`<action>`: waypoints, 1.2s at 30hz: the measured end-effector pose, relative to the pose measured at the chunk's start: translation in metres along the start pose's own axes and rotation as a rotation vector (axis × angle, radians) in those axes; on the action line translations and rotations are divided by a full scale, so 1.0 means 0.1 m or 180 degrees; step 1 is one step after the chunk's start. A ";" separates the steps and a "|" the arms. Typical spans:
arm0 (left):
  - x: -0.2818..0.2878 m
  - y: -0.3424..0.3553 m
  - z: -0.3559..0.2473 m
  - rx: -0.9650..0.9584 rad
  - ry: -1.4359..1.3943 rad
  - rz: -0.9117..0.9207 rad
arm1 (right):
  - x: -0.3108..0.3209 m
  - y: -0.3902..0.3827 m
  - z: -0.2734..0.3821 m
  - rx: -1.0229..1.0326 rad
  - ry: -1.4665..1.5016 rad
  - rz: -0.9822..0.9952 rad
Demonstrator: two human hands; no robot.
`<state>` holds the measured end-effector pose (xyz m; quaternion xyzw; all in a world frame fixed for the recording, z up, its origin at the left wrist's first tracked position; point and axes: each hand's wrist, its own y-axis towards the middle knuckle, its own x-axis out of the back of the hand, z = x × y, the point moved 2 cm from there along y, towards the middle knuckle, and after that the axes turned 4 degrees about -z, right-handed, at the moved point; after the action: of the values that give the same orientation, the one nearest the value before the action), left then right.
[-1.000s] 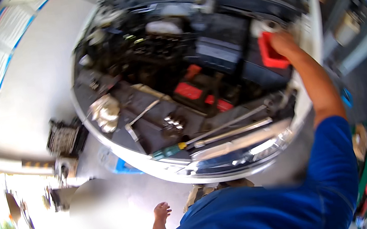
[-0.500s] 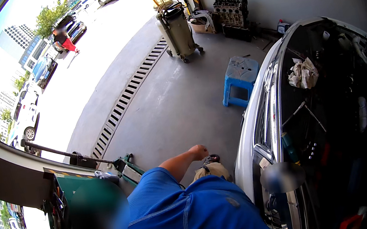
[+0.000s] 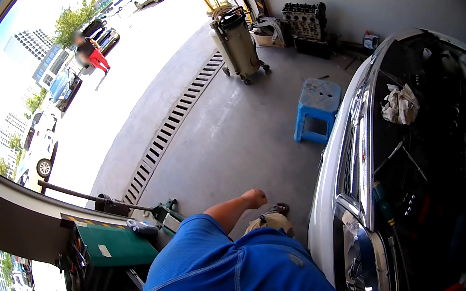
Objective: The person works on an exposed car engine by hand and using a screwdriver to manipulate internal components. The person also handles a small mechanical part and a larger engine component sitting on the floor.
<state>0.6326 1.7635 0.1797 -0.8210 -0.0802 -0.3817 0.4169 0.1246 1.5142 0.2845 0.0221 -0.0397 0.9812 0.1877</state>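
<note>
My left hand (image 3: 255, 198) hangs in front of my blue shirt (image 3: 234, 272), above my sandalled foot (image 3: 280, 208). Its fingers are curled closed, and nothing shows in them. My right hand is outside the picture. Close on my right stands a white car (image 3: 322, 207), its side and dark engine area showing. On the dark surface there lie a crumpled pale cloth (image 3: 400, 105), a thin metal tool with two arms (image 3: 403, 147) and a green-handled tool (image 3: 382, 201). My left hand touches none of these.
A green-topped tool cart (image 3: 118, 247) and a floor jack (image 3: 166, 215) stand on my left. Ahead are a blue stool (image 3: 318, 105), a wheeled tank (image 3: 238, 48), an engine block (image 3: 306, 21) and a floor grate (image 3: 180, 117). A person (image 3: 91, 53) in red trousers is outside.
The view has shifted, so the car, stool and wheeled tank sit farther right and slightly lower. More of the tool cart shows. The person outside stands more upright. My left hand stays closed.
</note>
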 end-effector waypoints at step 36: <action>5.80 4.19 0.81 -0.1333 -0.3499 0.0416 | -10.04 -2.06 0.29 -0.0195 0.0948 0.3734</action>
<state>1.2700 1.4484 0.2915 -0.9664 -0.1567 0.1184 0.1659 1.1343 1.3342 0.2695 -0.1464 -0.0468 0.9119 -0.3805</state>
